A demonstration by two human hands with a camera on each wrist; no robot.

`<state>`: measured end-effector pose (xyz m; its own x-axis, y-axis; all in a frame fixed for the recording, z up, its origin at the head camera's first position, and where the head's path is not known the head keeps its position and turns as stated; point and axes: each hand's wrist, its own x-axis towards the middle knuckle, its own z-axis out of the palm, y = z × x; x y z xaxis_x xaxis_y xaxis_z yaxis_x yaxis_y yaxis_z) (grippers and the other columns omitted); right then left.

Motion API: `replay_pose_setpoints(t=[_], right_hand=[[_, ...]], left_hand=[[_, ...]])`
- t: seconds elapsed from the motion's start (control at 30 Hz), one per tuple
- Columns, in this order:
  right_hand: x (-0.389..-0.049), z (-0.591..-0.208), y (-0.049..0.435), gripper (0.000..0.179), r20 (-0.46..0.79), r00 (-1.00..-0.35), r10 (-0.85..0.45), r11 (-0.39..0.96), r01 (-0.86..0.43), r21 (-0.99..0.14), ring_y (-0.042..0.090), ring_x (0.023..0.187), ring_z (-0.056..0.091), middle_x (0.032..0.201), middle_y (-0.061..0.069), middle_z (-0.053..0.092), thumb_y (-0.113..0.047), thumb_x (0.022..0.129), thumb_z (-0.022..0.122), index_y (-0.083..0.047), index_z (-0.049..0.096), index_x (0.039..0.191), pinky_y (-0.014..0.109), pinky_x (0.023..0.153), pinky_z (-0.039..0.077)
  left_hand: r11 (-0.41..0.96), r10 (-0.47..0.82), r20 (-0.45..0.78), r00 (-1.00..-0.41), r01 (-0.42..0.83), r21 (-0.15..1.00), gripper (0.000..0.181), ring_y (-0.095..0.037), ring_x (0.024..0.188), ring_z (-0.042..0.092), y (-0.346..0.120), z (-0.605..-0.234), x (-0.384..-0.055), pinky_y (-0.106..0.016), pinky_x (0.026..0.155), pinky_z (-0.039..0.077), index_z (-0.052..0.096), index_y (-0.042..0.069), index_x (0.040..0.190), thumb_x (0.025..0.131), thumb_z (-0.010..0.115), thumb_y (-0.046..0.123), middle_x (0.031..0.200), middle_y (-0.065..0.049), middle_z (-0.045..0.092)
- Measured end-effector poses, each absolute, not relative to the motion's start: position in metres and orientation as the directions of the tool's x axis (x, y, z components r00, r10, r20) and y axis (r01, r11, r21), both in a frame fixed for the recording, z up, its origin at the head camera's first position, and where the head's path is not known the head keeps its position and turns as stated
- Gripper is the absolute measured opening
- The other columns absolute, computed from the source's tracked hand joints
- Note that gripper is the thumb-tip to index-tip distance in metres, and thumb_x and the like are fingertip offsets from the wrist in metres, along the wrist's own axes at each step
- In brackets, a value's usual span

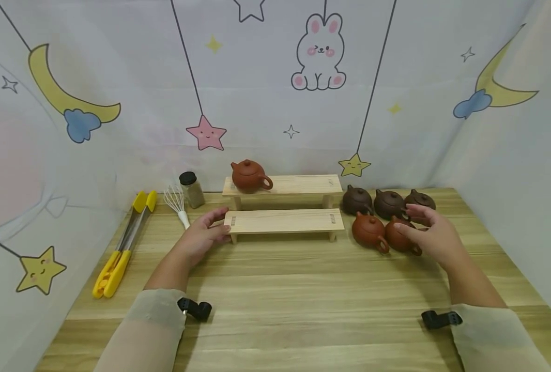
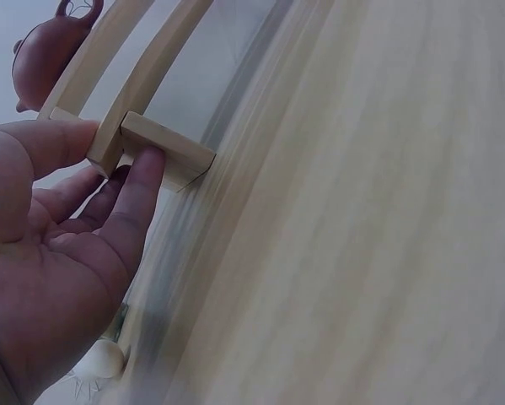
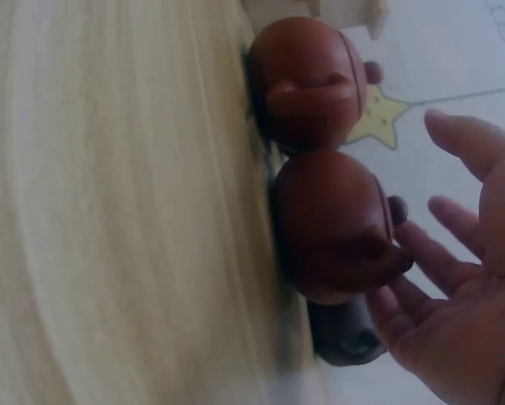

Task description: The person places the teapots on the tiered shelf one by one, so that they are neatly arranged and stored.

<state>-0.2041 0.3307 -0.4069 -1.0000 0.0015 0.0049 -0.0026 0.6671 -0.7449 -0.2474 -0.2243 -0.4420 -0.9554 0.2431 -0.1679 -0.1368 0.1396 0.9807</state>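
Note:
My left hand point(image 1: 205, 236) grips the left end of the front low wooden stand point(image 1: 285, 221). In the left wrist view, the thumb point(image 2: 62, 143) lies against the board and a finger reaches under it by the leg point(image 2: 172, 142). On the rear wooden stand point(image 1: 299, 184) sits a reddish-brown teapot point(image 1: 248, 176). At the right, my right hand point(image 1: 435, 235) hovers at a reddish-brown teapot point(image 1: 398, 235), fingers spread and thumb apart. Beside that pot stands another reddish-brown teapot point(image 1: 367, 230). Contact between fingertips and pot is hard to tell.
Several dark brown teapots point(image 1: 389, 204) stand behind the reddish ones. To the left lie yellow-handled tongs point(image 1: 125, 245) and a whisk point(image 1: 178, 206), near a black-lidded jar point(image 1: 192, 190). A printed curtain point(image 1: 275, 93) borders the wooden table point(image 1: 312, 310) behind and at the sides.

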Motion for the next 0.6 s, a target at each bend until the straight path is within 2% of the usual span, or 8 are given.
replay_pose_setpoints(t=[0.1,0.2,0.4,0.6], right_hand=[[-0.206,-0.410,0.332,0.090,-0.038,-0.999,-0.011,0.664,0.021,-0.747,0.052,0.149,0.043,0.166,0.026,0.043,-0.054,0.098,0.074,-0.008,0.037,0.166,0.061,0.109,0.051],[-0.206,-0.412,0.334,0.093,-0.072,-0.997,-0.020,0.671,0.040,-0.740,0.052,0.152,0.040,0.167,0.028,0.040,-0.056,0.098,0.074,-0.006,0.035,0.166,0.066,0.113,0.048],[-0.206,-0.417,0.338,0.096,-0.131,-0.991,-0.030,0.704,0.072,-0.707,0.052,0.149,0.043,0.164,0.034,0.041,-0.059,0.096,0.075,-0.006,0.036,0.166,0.059,0.107,0.054],[-0.208,-0.421,0.342,0.096,-0.136,-0.989,-0.062,0.762,0.041,-0.647,0.052,0.139,0.053,0.157,0.034,0.049,-0.056,0.094,0.079,-0.007,0.038,0.165,0.052,0.100,0.056]], left_hand=[[0.128,0.246,-0.165,-0.955,-0.137,0.982,0.068,-0.034,0.143,0.050,-0.224,-0.443,-0.248,-0.030,0.105,0.060,0.027,0.003,0.169,0.109,0.057,0.005,0.171,-0.021,0.030],[0.116,0.249,-0.163,-0.954,-0.138,0.984,0.068,-0.035,0.144,0.049,-0.224,-0.443,-0.248,-0.030,0.106,0.060,0.025,0.003,0.169,0.109,0.057,0.004,0.171,-0.022,0.029],[0.119,0.250,-0.172,-0.953,-0.146,0.982,0.068,-0.035,0.146,0.048,-0.225,-0.443,-0.248,-0.032,0.107,0.059,0.026,0.004,0.169,0.109,0.057,0.005,0.170,-0.021,0.030],[0.113,0.251,-0.171,-0.953,-0.146,0.983,0.068,-0.034,0.145,0.048,-0.225,-0.443,-0.248,-0.033,0.108,0.059,0.025,0.005,0.170,0.109,0.057,0.005,0.169,-0.021,0.032]])
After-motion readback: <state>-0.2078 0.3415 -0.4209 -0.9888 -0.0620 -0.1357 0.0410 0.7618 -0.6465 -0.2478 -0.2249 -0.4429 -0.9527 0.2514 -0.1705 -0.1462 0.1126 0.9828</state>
